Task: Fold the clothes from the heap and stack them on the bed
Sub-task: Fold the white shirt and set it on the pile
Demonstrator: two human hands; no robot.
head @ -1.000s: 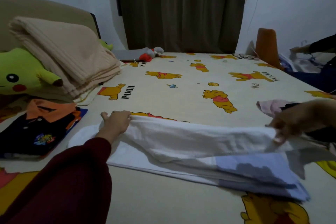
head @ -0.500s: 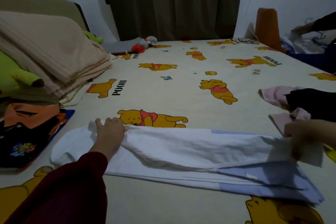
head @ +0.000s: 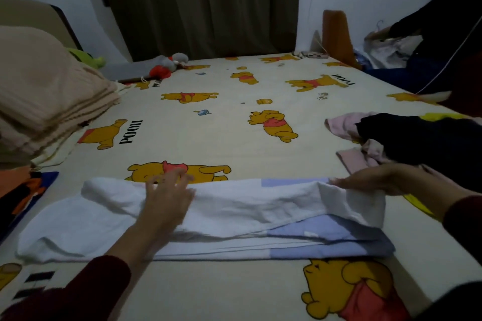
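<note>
Bare sheet mid-bed; blanket stack left, clothes heap right.

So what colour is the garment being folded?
White with pale blue panels, clearest in the head view.

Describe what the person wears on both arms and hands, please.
Both arms are in long dark red sleeves that end at the wrists. The left sleeve looks like a soft knit. Of the right sleeve only the cuff end shows. The left hand and the right hand are bare; no gloves, rings or watch are visible.
</note>
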